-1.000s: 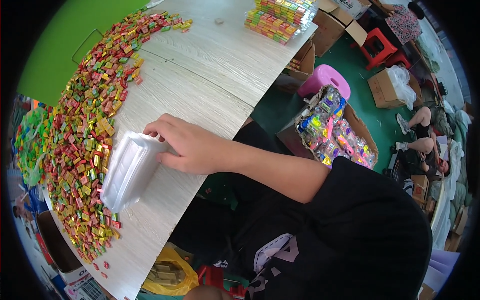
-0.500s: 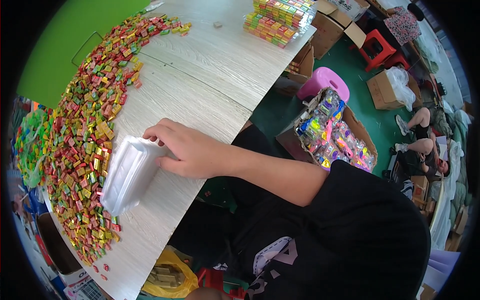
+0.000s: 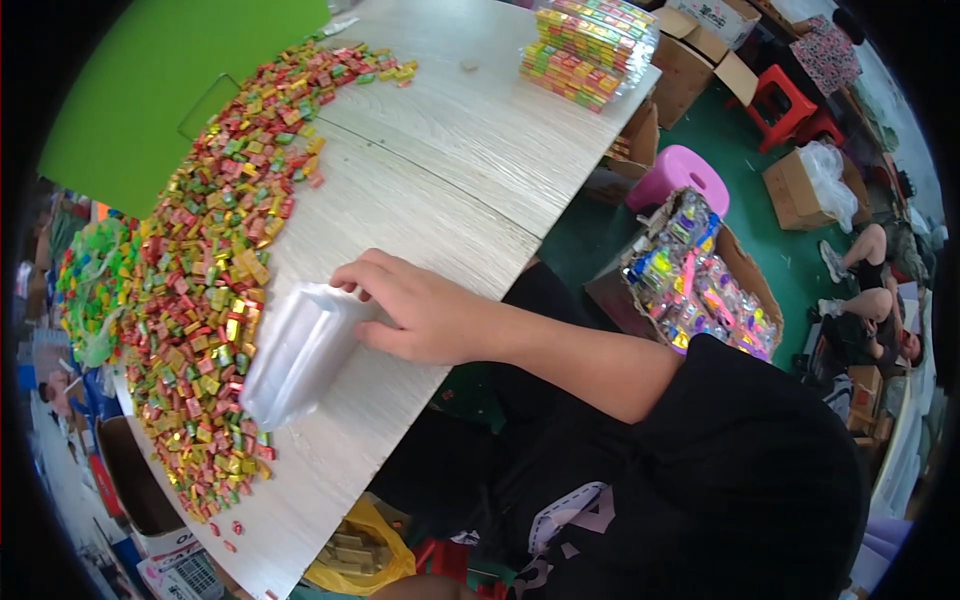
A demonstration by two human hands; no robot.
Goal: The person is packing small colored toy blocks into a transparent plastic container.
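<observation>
My right hand [image 3: 420, 311] rests at the near side of a clear plastic container [image 3: 303, 358], thumb and fingers closed on its upper end. The container stands tilted on the pale wooden table [image 3: 430, 200], its far side beside a long heap of small wrapped sweets [image 3: 215, 290] in red, yellow, green and gold. It may be several nested pieces; I cannot tell. My left hand is out of view. A bit of bare skin shows at the lower edge, but no fingers are visible there.
Clear packs of stacked sweets [image 3: 585, 55] stand at the table's far right corner. A green board [image 3: 170, 90] lies behind the heap. Beside the table are a pink stool [image 3: 685, 178], a carton of packaged toys [image 3: 700, 275] and a yellow bag [image 3: 365, 550]. Other people sit farther right.
The whole view has shifted slightly, so everything appears farther right. My right hand keeps its grip on the container, which stays in about the same place beside the sweets.
</observation>
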